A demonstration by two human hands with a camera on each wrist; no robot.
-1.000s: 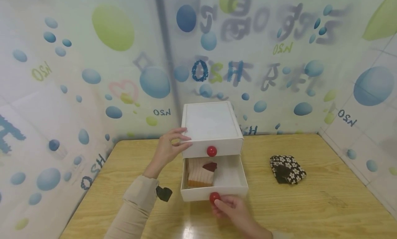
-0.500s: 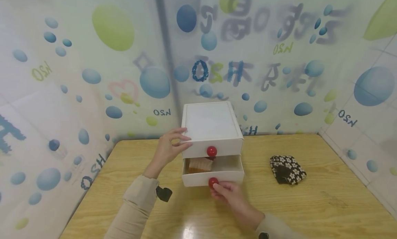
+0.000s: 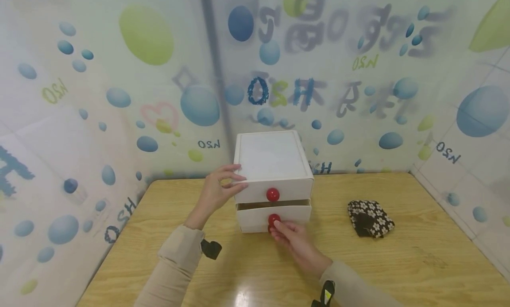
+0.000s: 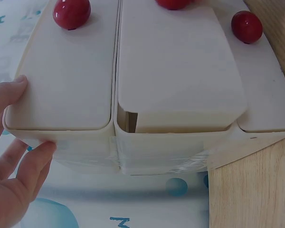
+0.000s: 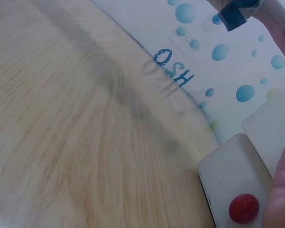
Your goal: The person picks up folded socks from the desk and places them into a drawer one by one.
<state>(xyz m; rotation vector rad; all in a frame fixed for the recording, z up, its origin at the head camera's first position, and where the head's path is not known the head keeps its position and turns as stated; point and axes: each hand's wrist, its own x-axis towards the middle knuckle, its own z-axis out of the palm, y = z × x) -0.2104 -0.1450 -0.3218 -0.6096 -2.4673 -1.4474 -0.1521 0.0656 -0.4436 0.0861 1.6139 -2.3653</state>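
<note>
A white drawer cabinet [image 3: 271, 156] with red knobs stands on the table. Its middle drawer [image 3: 255, 216] sticks out slightly, leaving a narrow dark gap along the top; what lies inside is hidden. Between thumb and fingers, my right hand [image 3: 299, 245] pinches that drawer's red knob [image 3: 274, 219]. My left hand [image 3: 215, 192] rests at the cabinet's upper left front corner, fingers extended; in the left wrist view its fingertips [image 4: 42, 149] touch the side. The top drawer [image 4: 66, 80] and the bottom drawer [image 4: 266, 90] are closed.
A black cloth item with white flowers [image 3: 372, 218] lies on the wooden table [image 3: 398, 271], to the right of the cabinet. Behind the cabinet rises a wall covering [image 3: 159, 85] printed with blue and green bubbles.
My right hand has pushed the middle drawer inward, nearly closed. The sliced bread-like block seen in it earlier is now out of sight. My left hand has stayed at the corner.
</note>
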